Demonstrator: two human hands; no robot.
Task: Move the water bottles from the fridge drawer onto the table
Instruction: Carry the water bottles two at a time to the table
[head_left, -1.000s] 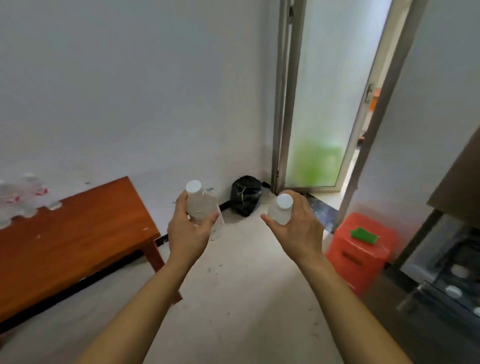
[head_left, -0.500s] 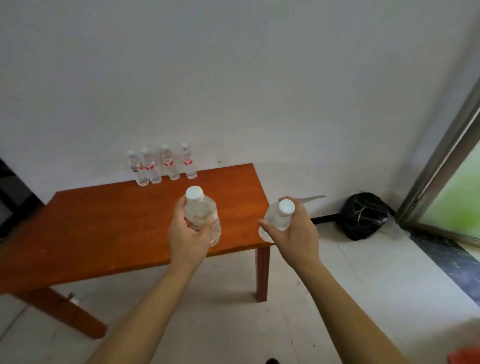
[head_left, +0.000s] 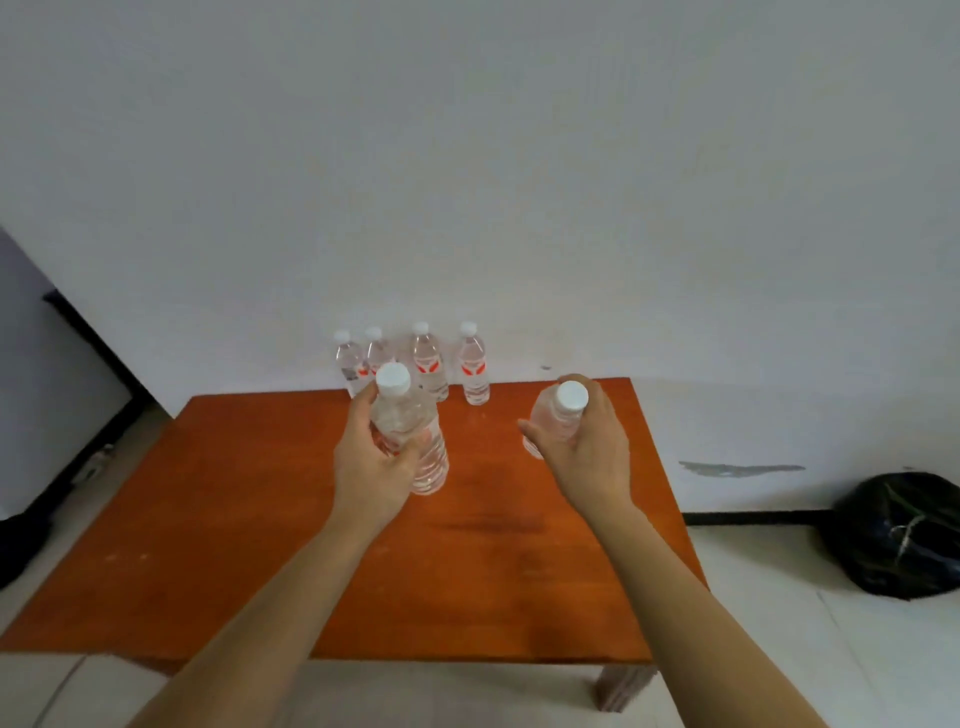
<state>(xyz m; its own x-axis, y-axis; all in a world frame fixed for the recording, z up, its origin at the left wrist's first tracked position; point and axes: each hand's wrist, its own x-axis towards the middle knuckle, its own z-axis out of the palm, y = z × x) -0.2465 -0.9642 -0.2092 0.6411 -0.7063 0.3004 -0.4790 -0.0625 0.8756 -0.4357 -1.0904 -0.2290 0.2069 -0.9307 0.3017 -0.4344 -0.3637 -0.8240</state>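
Containers: six clear plastic water bottles, each closed with a white screw cap. The contents are clear and colourless, and the fill level cannot be read.
Count, held: two bottles, one per hand.
Count, standing: four bottles, upright in a back row (head_left: 430, 366) at the far edge of the desk (head_left: 234, 519), close to the wall (head_left: 467, 182).
Back row spacing: the two on the left stand almost touching; the two on the right stand slightly apart.
Back row markings: each bottle has a pale label band with a red mark.
Left hand (head_left: 376, 470): fingers and thumb are curled round the middle of the left bottle (head_left: 402, 415), gripping it. The cap is uppermost and the body leans slightly.
Right hand (head_left: 595, 457): wrapped round the upper body of the right bottle (head_left: 548, 418), just below the cap. The cap tilts toward the camera, and the lower body is largely hidden behind the hand.
Position of held bottles: over the far half of the desk, in front of the back row. Whether either base touches the desk cannot be told.
Left bottle appearance: smooth shoulder and ribbed lower body. The label area is covered by the palm.
Desk: one, with an orange-brown wooden top. One leg (head_left: 621, 686) is visible at the near right corner.
Floor (head_left: 779, 649): pale tiles.
Black bag (head_left: 904, 535): one, lying on the floor to the right of the desk, against the wall.
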